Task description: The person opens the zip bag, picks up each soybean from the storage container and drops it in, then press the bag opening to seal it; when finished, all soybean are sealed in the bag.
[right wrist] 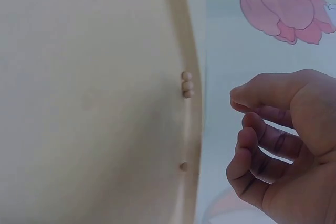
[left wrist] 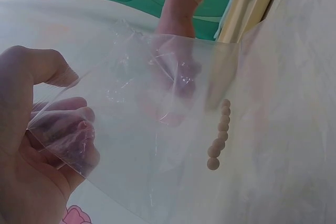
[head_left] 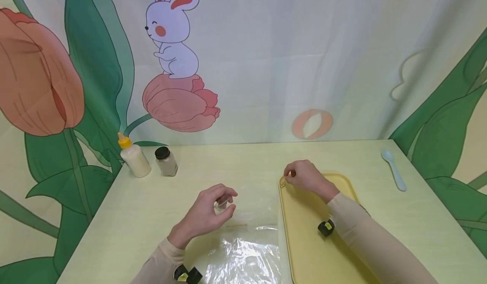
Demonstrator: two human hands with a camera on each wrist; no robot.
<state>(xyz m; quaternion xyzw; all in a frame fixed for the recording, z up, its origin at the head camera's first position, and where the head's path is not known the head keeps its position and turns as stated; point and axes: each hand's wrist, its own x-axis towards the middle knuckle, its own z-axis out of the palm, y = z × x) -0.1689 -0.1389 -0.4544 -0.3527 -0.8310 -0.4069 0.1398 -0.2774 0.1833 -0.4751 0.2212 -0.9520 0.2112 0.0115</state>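
Clear plastic film (head_left: 243, 254) spreads over the table beside the yellow tray (head_left: 312, 250). My left hand (head_left: 207, 211) holds a raised corner of the film (left wrist: 121, 145) in its curled fingers. A row of small beige balls (left wrist: 223, 129) shows near the film; whether inside or outside it, I cannot tell. My right hand (head_left: 306, 176) is over the tray's far left corner. In the right wrist view its thumb and index fingertips come together; any ball between them is hidden. Beside that hand, a few balls (right wrist: 187, 85) and a single ball (right wrist: 184, 166) lie along the tray's edge.
At the table's back left stand a white bottle (head_left: 137, 161) with a yellow cap and a small jar (head_left: 166, 165) with a black lid. A pale blue spoon (head_left: 394, 170) lies to the tray's right. A printed curtain (head_left: 258, 64) hangs behind the table.
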